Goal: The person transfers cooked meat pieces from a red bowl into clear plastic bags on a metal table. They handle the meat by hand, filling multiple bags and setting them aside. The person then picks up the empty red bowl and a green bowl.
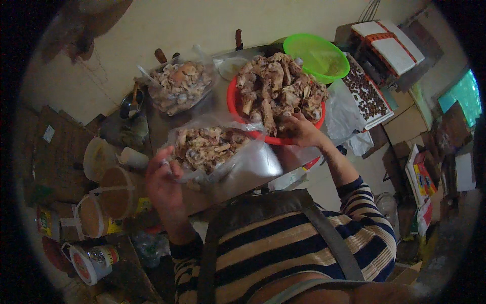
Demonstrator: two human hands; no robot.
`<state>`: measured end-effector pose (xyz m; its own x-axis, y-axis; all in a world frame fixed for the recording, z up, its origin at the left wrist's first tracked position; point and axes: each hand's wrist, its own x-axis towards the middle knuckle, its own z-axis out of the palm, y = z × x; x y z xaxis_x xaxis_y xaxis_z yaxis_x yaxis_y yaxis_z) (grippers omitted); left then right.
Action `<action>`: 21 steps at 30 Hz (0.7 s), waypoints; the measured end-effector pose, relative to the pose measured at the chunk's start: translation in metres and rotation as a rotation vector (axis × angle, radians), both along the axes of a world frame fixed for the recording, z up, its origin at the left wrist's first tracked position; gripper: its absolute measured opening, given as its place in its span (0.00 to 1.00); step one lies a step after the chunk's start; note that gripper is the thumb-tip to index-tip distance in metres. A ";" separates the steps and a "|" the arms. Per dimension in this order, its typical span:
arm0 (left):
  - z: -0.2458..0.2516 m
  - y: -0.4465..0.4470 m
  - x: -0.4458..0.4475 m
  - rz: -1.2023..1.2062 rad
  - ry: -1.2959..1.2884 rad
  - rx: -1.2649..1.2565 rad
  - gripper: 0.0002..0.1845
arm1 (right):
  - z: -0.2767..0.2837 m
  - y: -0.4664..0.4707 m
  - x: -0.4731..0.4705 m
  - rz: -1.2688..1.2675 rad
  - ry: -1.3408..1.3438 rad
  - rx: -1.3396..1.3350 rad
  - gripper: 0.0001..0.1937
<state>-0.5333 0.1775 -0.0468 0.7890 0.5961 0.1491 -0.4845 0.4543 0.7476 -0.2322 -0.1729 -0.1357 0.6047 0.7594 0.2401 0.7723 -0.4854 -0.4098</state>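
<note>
My left hand (165,178) grips the left rim of a clear plastic bag (228,167) on the metal tabletop (216,193). Chunks of meaty bone (207,150) fill this bag, whose mouth is spread wide. My right hand (305,131) reaches over the near rim of a red plastic basin (231,100). Its fingertips are among the bones (281,83) heaped in the basin, partly hidden, so I cannot tell whether they hold a piece. Farther back on the left stands a second clear bag (180,87), full of bone and meat pieces.
Behind the basin sits a green plastic bowl (317,57). To its right lie a tray of small dark pieces (364,91) and a platform scale (391,45). Several tubs (114,192) crowd the left side. A dark pan (131,104) rests at the back left.
</note>
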 end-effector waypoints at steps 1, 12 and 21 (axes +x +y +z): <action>0.001 -0.002 -0.001 0.000 0.005 0.014 0.21 | 0.000 0.006 -0.007 -0.046 0.002 -0.045 0.20; -0.006 0.000 -0.012 0.119 0.085 0.034 0.19 | 0.029 -0.007 -0.001 -0.372 -0.158 0.160 0.23; 0.022 0.000 -0.009 -0.095 0.061 0.182 0.29 | 0.152 0.049 -0.066 0.281 0.779 0.735 0.27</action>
<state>-0.5427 0.1777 -0.0243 0.8513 0.4860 0.1978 -0.3971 0.3504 0.8483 -0.2985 -0.1243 0.0164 0.6147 0.7221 0.3172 0.2220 0.2275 -0.9481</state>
